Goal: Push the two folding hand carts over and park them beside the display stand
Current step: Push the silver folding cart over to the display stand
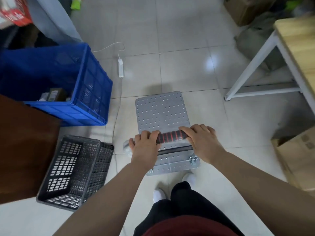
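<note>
A folding hand cart stands on the tiled floor in front of me; its grey dotted platform [162, 111] points away from me. Its upright handle has a black grip with red rings [170, 137]. My left hand [144, 147] is wrapped around the left end of the handle. My right hand [201, 142] grips the right end. Only one cart is in view. I cannot see a display stand that I can name with certainty.
A blue crate [71, 82] stands to the left, with a black basket [73, 171] in front of it and a brown cabinet [22, 147] beside it. A white power strip [120, 68] with its cable lies ahead. A wooden table [296, 48] and cardboard box [296, 154] are right.
</note>
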Demonstrator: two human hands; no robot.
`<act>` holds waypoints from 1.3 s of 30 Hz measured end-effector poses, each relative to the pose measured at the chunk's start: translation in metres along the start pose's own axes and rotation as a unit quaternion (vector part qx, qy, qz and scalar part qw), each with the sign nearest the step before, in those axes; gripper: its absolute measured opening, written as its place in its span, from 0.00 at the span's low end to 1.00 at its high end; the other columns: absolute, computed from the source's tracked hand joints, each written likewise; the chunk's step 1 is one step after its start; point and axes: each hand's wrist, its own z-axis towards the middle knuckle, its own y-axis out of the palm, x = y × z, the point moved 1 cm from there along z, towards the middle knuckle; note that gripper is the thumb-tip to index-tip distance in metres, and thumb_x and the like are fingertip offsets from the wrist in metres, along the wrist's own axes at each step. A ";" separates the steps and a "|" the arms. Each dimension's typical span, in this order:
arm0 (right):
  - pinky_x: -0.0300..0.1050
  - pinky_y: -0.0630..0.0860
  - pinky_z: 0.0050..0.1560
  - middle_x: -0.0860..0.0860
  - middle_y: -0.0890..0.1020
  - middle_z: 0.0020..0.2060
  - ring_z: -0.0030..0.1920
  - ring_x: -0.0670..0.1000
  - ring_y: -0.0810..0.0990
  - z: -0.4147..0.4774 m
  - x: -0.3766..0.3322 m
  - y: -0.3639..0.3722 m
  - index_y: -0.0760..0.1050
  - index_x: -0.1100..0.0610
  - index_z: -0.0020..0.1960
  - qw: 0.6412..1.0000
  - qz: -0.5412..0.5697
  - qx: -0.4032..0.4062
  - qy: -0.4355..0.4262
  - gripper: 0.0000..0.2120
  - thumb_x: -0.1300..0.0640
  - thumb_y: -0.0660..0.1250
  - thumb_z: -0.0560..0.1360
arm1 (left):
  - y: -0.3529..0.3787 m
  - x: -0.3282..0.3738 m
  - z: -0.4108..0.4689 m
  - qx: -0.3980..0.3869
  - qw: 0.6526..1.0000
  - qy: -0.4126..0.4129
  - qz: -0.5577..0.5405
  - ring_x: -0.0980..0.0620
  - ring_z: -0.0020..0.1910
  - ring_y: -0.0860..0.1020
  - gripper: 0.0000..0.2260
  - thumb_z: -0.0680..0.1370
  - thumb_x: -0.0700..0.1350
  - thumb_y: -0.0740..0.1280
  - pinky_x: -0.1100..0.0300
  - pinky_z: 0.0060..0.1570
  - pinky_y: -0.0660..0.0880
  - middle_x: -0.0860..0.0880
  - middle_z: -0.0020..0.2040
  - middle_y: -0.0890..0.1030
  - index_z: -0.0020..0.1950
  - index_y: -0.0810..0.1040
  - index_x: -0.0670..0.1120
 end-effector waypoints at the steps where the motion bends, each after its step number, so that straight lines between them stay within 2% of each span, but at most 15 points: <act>1: 0.56 0.62 0.68 0.49 0.73 0.61 0.63 0.54 0.69 0.005 0.003 -0.003 0.57 0.41 0.73 1.000 -0.002 -0.006 -0.005 0.21 0.53 0.53 0.81 | -0.004 0.001 0.004 -0.008 1.000 -0.003 -0.002 0.44 0.57 0.68 0.17 0.79 0.52 0.61 0.40 0.66 0.59 0.49 0.60 0.69 0.67 0.63 0.59; 4: 0.56 0.65 0.64 0.49 0.74 0.59 0.60 0.54 0.70 0.026 0.011 -0.013 0.57 0.40 0.72 0.999 0.002 -0.015 -0.030 0.20 0.52 0.53 0.81 | -0.012 0.003 0.021 -0.018 1.000 -0.016 -0.007 0.44 0.57 0.68 0.17 0.79 0.53 0.60 0.42 0.66 0.59 0.49 0.61 0.69 0.67 0.63 0.59; 8: 0.55 0.69 0.55 0.51 0.75 0.57 0.57 0.54 0.72 0.057 0.015 -0.021 0.58 0.41 0.70 0.999 -0.005 -0.026 -0.043 0.18 0.52 0.53 0.81 | -0.024 0.001 0.050 -0.046 0.998 -0.040 -0.002 0.44 0.59 0.68 0.17 0.79 0.54 0.60 0.40 0.67 0.59 0.49 0.62 0.69 0.67 0.62 0.60; 10: 0.54 0.69 0.53 0.51 0.75 0.56 0.57 0.55 0.72 0.070 0.014 -0.024 0.58 0.41 0.70 0.999 0.000 -0.031 -0.043 0.18 0.52 0.54 0.81 | -0.032 -0.002 0.063 -0.059 0.997 -0.050 0.003 0.43 0.60 0.68 0.17 0.79 0.53 0.59 0.39 0.68 0.58 0.49 0.62 0.68 0.67 0.62 0.60; 20: 0.55 0.71 0.51 0.53 0.76 0.56 0.56 0.56 0.73 0.135 -0.005 -0.033 0.59 0.42 0.70 0.999 0.012 -0.011 -0.041 0.19 0.53 0.54 0.81 | -0.060 -0.038 0.130 -0.079 0.996 -0.031 0.038 0.43 0.61 0.69 0.16 0.79 0.52 0.60 0.38 0.68 0.59 0.48 0.62 0.69 0.66 0.62 0.59; 32: 0.55 0.70 0.53 0.51 0.75 0.55 0.56 0.55 0.71 0.260 -0.038 -0.059 0.60 0.41 0.70 0.999 0.031 0.000 0.035 0.19 0.52 0.54 0.81 | -0.110 -0.096 0.265 -0.086 0.994 0.036 0.051 0.42 0.61 0.68 0.16 0.80 0.48 0.61 0.35 0.69 0.56 0.45 0.60 0.69 0.66 0.62 0.56; 39: 0.56 0.71 0.56 0.52 0.74 0.53 0.56 0.56 0.72 0.336 -0.042 -0.081 0.61 0.41 0.69 0.997 0.049 -0.006 0.061 0.18 0.52 0.55 0.81 | -0.142 -0.112 0.346 -0.085 0.992 0.052 0.071 0.43 0.59 0.69 0.18 0.79 0.47 0.63 0.37 0.68 0.60 0.45 0.58 0.70 0.66 0.62 0.56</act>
